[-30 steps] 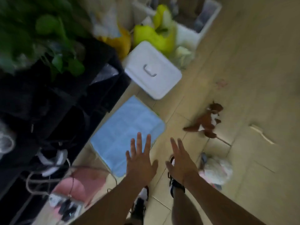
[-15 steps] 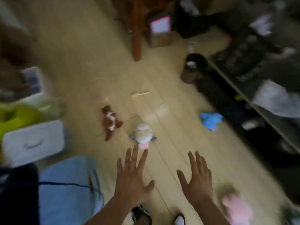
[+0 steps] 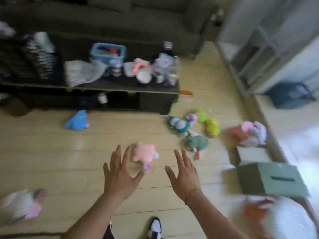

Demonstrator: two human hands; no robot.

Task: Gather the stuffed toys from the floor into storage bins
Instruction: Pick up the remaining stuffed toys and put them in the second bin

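Both hands, left hand (image 3: pixel 120 176) and right hand (image 3: pixel 183 176), hover spread and empty, flanking the pink toy (image 3: pixel 144 153) at twelve o'clock, seemingly ready to scoop it.

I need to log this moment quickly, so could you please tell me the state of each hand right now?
Left hand: open, fingers spread, holding nothing.
Right hand: open, fingers spread, holding nothing.
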